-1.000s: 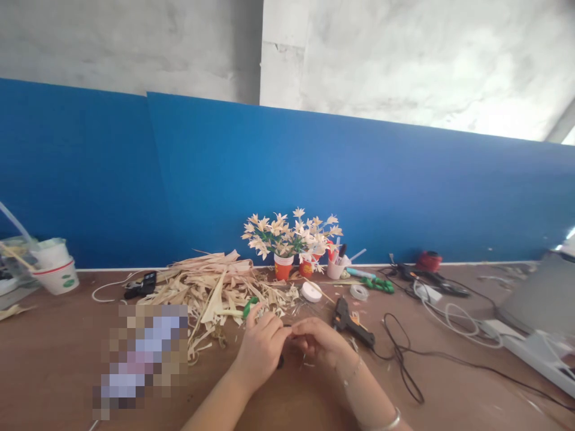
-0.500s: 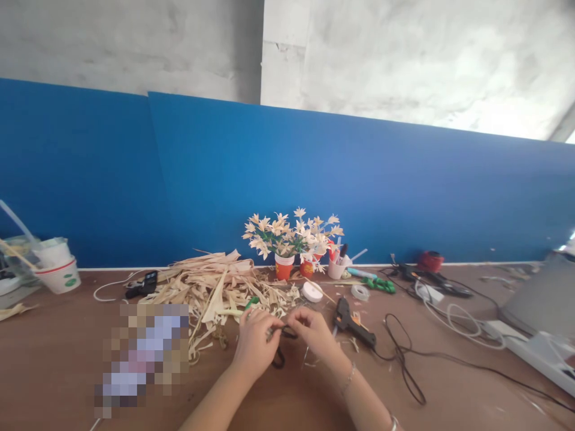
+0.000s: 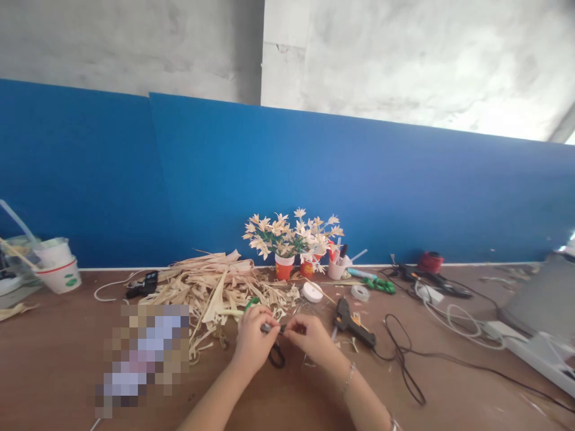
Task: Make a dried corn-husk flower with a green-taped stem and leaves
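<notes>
Dark tool [image 3: 266, 328] exposed

A second ago the left hand [image 3: 257, 337] and right hand [image 3: 311, 336] met at the tips; a slight gap has since been opened, so work seems bared, not released. The tool (scissors, perhaps) is gripped by the left, black loop [image 3: 277, 359] below. The right is drawn narrow; whether anything is held cannot be told.

The black scissors handle [image 3: 282, 357] looks smooth plastic, the husks [image 3: 218, 294] papery.
</notes>
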`<state>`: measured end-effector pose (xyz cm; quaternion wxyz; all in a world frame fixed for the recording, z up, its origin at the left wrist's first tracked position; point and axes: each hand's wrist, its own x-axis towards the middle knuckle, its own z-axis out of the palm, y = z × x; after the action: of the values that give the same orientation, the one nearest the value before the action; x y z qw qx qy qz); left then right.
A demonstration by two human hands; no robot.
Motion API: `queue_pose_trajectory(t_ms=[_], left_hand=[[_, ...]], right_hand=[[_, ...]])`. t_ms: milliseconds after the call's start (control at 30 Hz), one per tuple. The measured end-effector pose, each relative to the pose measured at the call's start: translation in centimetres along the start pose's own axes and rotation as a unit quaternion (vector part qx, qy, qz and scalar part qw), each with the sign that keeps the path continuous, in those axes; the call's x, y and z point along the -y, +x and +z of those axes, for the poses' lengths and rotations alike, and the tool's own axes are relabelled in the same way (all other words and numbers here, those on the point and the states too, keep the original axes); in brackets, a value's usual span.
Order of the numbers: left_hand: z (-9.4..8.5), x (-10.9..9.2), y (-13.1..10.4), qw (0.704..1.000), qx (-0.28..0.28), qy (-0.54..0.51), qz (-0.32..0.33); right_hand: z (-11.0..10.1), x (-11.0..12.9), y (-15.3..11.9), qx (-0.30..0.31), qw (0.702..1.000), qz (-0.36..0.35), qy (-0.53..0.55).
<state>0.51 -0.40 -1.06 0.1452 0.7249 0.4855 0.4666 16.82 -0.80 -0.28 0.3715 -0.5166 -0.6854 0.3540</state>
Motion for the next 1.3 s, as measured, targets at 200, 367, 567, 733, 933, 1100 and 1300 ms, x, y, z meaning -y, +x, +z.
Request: queue_pose_trajectory(t_ms=[200, 367, 567, 733, 933, 1100, 1300], left_hand=[[0.3, 0.5, 0.0, 1.0, -0.001, 0.0, -0.002], [0.4, 0.5, 0.0, 1.0, -0.012, -0.003, 0.003], [0.2, 0.6, 0.2, 0.999, -0.014, -0.023, -0.028], [0.0, 0.8, 0.4, 0.997, -0.011, -0.077, -0.026], [0.0, 0.8, 0.7, 0.972, 0.015, -0.215, -0.094], [-0.1, 0.7, 0.6, 0.896, 0.049, -0.362, -0.251], [-0.4, 0.3, 0.5, 0.826, 0.061, -0.472, -0.301]], right_hand=[[-0.5, 0.4, -0.1, 0.072, 0.987, 0.021, 0.144], [-1.4, 0.8, -0.1, 0.034, 0.952, 0.054, 0.3], [-2.5, -0.3, 0.5, -0.131, 0.926, 0.086, 0.343], [-3.3, -1.1, 1.0, -0.244, 0.925, 0.095, 0.276], [-2.6, -2.0, 1.1, -0.228, 0.973, 0.029, 0.009], [-1.8, -1.9, 0.7, -0.2, 0.968, 0.004, -0.152], [-1.0, -0.3, -0.3, -0.172, 0.964, -0.074, -0.19]])
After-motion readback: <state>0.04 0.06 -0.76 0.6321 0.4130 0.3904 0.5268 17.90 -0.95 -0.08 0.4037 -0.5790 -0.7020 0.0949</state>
